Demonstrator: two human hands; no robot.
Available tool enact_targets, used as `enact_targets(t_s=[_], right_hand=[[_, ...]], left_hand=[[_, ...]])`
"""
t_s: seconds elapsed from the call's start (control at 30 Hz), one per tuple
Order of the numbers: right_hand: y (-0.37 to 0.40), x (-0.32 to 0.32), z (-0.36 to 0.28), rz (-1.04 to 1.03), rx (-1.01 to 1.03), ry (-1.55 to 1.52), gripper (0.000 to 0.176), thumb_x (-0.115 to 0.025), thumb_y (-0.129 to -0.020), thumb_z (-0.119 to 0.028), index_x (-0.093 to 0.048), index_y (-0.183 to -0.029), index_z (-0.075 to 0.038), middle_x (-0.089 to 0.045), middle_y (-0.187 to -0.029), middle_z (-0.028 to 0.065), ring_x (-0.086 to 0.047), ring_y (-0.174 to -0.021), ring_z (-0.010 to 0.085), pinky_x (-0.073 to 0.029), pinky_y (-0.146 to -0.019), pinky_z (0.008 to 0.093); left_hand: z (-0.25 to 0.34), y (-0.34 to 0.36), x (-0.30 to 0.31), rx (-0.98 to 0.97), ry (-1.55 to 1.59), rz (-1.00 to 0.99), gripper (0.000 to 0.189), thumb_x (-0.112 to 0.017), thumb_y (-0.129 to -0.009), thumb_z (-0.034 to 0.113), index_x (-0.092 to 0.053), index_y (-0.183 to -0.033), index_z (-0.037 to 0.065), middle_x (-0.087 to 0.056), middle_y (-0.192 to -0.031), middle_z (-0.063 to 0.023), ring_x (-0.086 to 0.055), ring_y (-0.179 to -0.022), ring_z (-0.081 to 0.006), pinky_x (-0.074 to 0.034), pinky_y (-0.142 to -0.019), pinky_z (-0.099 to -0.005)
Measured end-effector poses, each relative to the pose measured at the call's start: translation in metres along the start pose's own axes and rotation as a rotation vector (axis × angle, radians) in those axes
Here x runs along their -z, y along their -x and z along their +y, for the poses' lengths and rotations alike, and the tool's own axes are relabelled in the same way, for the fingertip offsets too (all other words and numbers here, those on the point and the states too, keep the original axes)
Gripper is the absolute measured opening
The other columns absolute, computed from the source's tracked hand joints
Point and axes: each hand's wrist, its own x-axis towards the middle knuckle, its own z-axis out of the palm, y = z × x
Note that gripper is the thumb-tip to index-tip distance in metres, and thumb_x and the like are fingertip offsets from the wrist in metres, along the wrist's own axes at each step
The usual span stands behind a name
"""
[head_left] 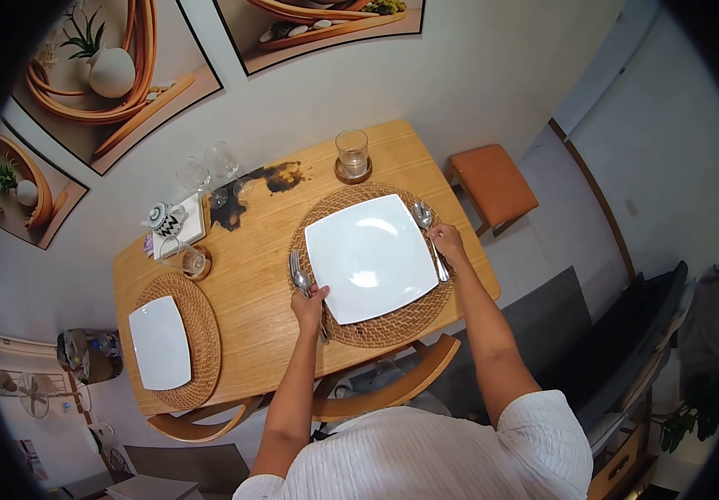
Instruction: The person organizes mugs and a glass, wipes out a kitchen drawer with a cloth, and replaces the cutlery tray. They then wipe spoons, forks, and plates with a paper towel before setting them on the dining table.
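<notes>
A large white square plate [368, 258] lies on a round woven placemat [359, 336]. At the plate's left side, my left hand [308, 308] is closed around a fork [295, 268], tines pointing away from me; its thumb reaches the plate's edge. The fork's handle is partly hidden by the hand. On the opposite side, my right hand [448, 242] pinches a spoon [423, 217] whose bowl points away from me. A metal handle end [443, 271] shows below those fingers. Beyond the plate, a glass tumbler [352, 152] stands on a wooden coaster [353, 173].
Another white plate [159, 343] sits on a woven placemat [204, 333] at the left. Wine glasses [221, 160], a patterned teapot [162, 218] and another tumbler [195, 262] stand near the wall. Wooden chairs [401, 390] border the near edge; an orange stool [493, 188] stands right.
</notes>
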Motion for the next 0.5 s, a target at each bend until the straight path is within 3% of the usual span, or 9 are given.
enact_targets(t_s=[0.17, 0.23, 0.3, 0.37, 0.43, 0.5], right_hand=[[0.002, 0.003, -0.004, -0.039, 0.07, 0.089, 0.009, -0.061, -0.072, -0.012, -0.065, -0.073, -0.003, -0.066, -0.074, 0.0116, -0.063, -0.07, 0.0225, -0.048, -0.066, 0.0317], [0.002, -0.001, -0.004, 0.039, 0.199, 0.168, 0.006, -0.061, -0.071, -0.008, -0.063, -0.069, -0.003, -0.065, -0.071, 0.0115, -0.062, -0.067, 0.0243, -0.048, -0.062, 0.033], [0.012, 0.0, -0.015, 0.15, 0.219, 0.209, 0.005, -0.065, -0.069, -0.003, -0.061, -0.07, -0.001, -0.064, -0.067, 0.0097, -0.061, -0.064, 0.018, -0.048, -0.062, 0.0303], [0.016, 0.005, -0.028, 0.119, 0.126, 0.127, 0.011, -0.07, -0.067, -0.007, -0.061, -0.07, -0.002, -0.064, -0.067, 0.0099, -0.061, -0.064, 0.0196, -0.048, -0.063, 0.0314], [0.019, 0.004, -0.045, 0.105, 0.137, 0.207, 0.012, -0.07, -0.069, -0.01, -0.06, -0.07, -0.003, -0.065, -0.07, 0.0086, -0.061, -0.066, 0.02, -0.048, -0.063, 0.0307], [0.031, -0.002, -0.086, 0.269, 0.273, 0.228, 0.011, -0.068, -0.072, -0.012, -0.062, -0.074, -0.003, -0.066, -0.076, 0.0078, -0.062, -0.07, 0.0193, -0.048, -0.065, 0.0293]], left_hand=[[0.012, 0.008, 0.006, 0.118, -0.034, -0.048, 0.015, -0.071, -0.071, 0.002, -0.058, -0.077, 0.002, -0.057, -0.063, -0.002, -0.047, -0.044, -0.0072, -0.034, -0.038, -0.0208], [0.014, 0.007, 0.012, 0.084, -0.037, -0.099, 0.013, -0.071, -0.073, 0.005, -0.059, -0.079, 0.002, -0.057, -0.062, -0.0018, -0.044, -0.042, -0.0069, -0.033, -0.037, -0.0215], [0.028, 0.013, 0.026, 0.177, -0.118, -0.114, 0.019, -0.074, -0.072, 0.01, -0.061, -0.08, -0.001, -0.058, -0.066, -0.002, -0.047, -0.049, -0.0059, -0.034, -0.04, -0.0215], [0.039, 0.016, 0.042, 0.16, -0.05, -0.075, 0.016, -0.071, -0.076, 0.011, -0.061, -0.083, -0.001, -0.056, -0.063, -0.0005, -0.043, -0.046, -0.0043, -0.032, -0.039, -0.0203], [0.058, 0.023, 0.057, 0.365, 0.313, -0.313, 0.011, -0.067, -0.079, 0.008, -0.061, -0.083, 0.0, -0.053, -0.06, 0.0004, -0.038, -0.043, -0.0031, -0.029, -0.038, -0.019], [0.075, 0.03, 0.067, 0.417, 0.37, -0.38, 0.01, -0.064, -0.082, 0.006, -0.06, -0.086, -0.001, -0.051, -0.062, 0.0002, -0.035, -0.041, -0.0028, -0.028, -0.037, -0.0178]])
